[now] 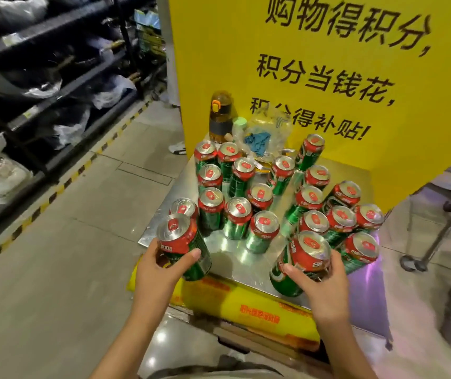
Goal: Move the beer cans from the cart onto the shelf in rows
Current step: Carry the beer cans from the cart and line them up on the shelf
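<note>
- Both hands are busy: the left hand (164,265) is wrapped around one green-and-red beer can (182,246) at the near left corner of the silver platform (227,247), thumb in front and fingers behind, and the can leans away from upright.
- Right hand (325,280) grips a second can (300,262) at the near right edge, also tilted, its base close to the platform rim.
- Whether either can is fully clear of the surface cannot be told from this view.
- About twenty more cans (262,231) stand loosely on the platform, some touching, with no tidy rows among them; one more stands just behind the left-hand can.
- Likely trouble: swinging the left can out sideways could clip that neighbour, which sits near the edge and could go over onto the floor tiles (68,242).
- On the right, the knuckles sit just beside a tight cluster of cans; a careless lift could nudge one and start a chain of knocks.
- Each grip sits high on a smooth can held with one hand, so a slip is possible, and a dropped can may dent or burst.
- A water bottle (220,116) and a plastic bag (268,132) rest at the back against the yellow sign (314,64), and could be knocked when reaching for the far cans.
</note>
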A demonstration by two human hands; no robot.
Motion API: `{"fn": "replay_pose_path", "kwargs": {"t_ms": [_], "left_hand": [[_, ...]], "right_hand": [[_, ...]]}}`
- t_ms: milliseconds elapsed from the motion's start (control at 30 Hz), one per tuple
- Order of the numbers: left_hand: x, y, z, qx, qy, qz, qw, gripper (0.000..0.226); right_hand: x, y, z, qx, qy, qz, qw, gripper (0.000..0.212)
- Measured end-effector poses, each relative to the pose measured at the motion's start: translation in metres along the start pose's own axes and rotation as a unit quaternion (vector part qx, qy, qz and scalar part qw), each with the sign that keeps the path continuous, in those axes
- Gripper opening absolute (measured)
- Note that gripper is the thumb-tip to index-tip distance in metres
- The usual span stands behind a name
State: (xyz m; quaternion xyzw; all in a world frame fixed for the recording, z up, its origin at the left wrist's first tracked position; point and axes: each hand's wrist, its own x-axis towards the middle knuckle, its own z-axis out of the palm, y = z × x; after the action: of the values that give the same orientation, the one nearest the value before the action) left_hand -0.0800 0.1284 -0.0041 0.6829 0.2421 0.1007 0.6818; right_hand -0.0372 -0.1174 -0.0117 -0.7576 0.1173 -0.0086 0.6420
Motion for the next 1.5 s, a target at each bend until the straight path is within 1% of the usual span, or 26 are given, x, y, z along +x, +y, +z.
{"fn": "replay_pose_path", "kwargs": {"t_ms": [33, 100, 233, 267, 300, 367, 433, 500, 600, 733, 800, 900, 967, 1033, 1133, 1167, 1233, 1267, 1333, 1400, 1433, 1500], "left_hand": [[-0.002, 0.005, -0.015, -0.010, 0.010, -0.004, 1.000, 0.056], [-0.005, 0.014, -0.051, -0.022, 0.031, -0.010, 0.999, 0.058], [-0.010, 0.024, -0.136, -0.014, 0.097, -0.019, 0.995, 0.069], [-0.012, 0.025, -0.158, -0.011, 0.114, -0.022, 0.993, 0.074], [-0.014, 0.027, -0.181, -0.009, 0.132, -0.024, 0.991, 0.076], [-0.021, 0.029, -0.226, -0.010, 0.172, -0.025, 0.985, 0.069], [-0.029, 0.027, -0.269, -0.012, 0.217, -0.026, 0.976, 0.066], [-0.039, 0.025, -0.309, -0.014, 0.262, -0.031, 0.964, 0.069], [-0.053, 0.021, -0.366, -0.033, 0.322, -0.027, 0.946, 0.059], [-0.064, 0.020, -0.429, -0.050, 0.370, -0.028, 0.927, 0.059], [-0.062, 0.020, -0.453, -0.055, 0.391, -0.026, 0.918, 0.058], [-0.047, 0.020, -0.483, -0.052, 0.413, -0.025, 0.909, 0.060], [-0.030, 0.019, -0.502, -0.056, 0.422, -0.021, 0.905, 0.056], [-0.008, 0.020, -0.522, -0.057, 0.428, -0.021, 0.902, 0.052], [0.028, 0.025, -0.552, -0.051, 0.436, -0.023, 0.898, 0.051], [0.043, 0.027, -0.565, -0.053, 0.441, -0.025, 0.895, 0.046], [0.071, 0.034, -0.592, -0.058, 0.450, -0.023, 0.891, 0.041], [0.084, 0.038, -0.606, -0.060, 0.454, -0.021, 0.888, 0.043], [0.105, 0.042, -0.633, -0.060, 0.475, -0.025, 0.878, 0.052], [0.124, 0.046, -0.658, -0.061, 0.501, -0.028, 0.863, 0.061], [0.133, 0.046, -0.670, -0.066, 0.514, -0.031, 0.855, 0.061], [0.147, 0.047, -0.693, -0.080, 0.534, -0.033, 0.841, 0.047]], "right_hand": [[-0.003, -0.009, 0.015, 0.004, -0.019, -0.009, 1.000, 0.061], [-0.012, -0.028, 0.049, 0.008, -0.061, -0.024, 0.998, 0.059], [-0.034, -0.059, 0.126, 0.005, -0.141, -0.047, 0.989, 0.078], [-0.041, -0.067, 0.148, 0.002, -0.159, -0.052, 0.986, 0.076], [-0.049, -0.073, 0.170, -0.001, -0.180, -0.057, 0.982, 0.068], [-0.068, -0.083, 0.214, -0.006, -0.226, -0.066, 0.972, 0.053], [-0.088, -0.088, 0.257, -0.012, -0.271, -0.073, 0.960, 0.047], [-0.111, -0.092, 0.301, -0.009, -0.318, -0.077, 0.945, 0.052], [-0.145, -0.098, 0.365, -0.010, -0.385, -0.079, 0.920, 0.059], [-0.184, -0.107, 0.435, -0.013, -0.465, -0.072, 0.882, 0.064], [-0.195, -0.113, 0.462, -0.022, -0.488, -0.071, 0.870, 0.065], [-0.199, -0.125, 0.504, -0.034, -0.509, -0.091, 0.855, 0.059], [-0.198, -0.132, 0.535, -0.036, -0.529, -0.112, 0.841, 0.064], [-0.196, -0.138, 0.571, -0.037, -0.541, -0.121, 0.832, 0.066], [-0.192, -0.146, 0.628, -0.032, -0.557, -0.130, 0.820, 0.063], [-0.190, -0.149, 0.649, -0.033, -0.562, -0.130, 0.816, 0.063], [-0.185, -0.159, 0.693, -0.033, -0.579, -0.135, 0.803, 0.070], [-0.183, -0.165, 0.715, -0.034, -0.589, -0.139, 0.795, 0.071], [-0.177, -0.175, 0.760, -0.037, -0.608, -0.144, 0.780, 0.064], [-0.177, -0.186, 0.803, -0.040, -0.630, -0.147, 0.762, 0.064], [-0.178, -0.191, 0.824, -0.042, -0.639, -0.148, 0.753, 0.069], [-0.180, -0.198, 0.863, -0.042, -0.655, -0.146, 0.740, 0.072]]}}
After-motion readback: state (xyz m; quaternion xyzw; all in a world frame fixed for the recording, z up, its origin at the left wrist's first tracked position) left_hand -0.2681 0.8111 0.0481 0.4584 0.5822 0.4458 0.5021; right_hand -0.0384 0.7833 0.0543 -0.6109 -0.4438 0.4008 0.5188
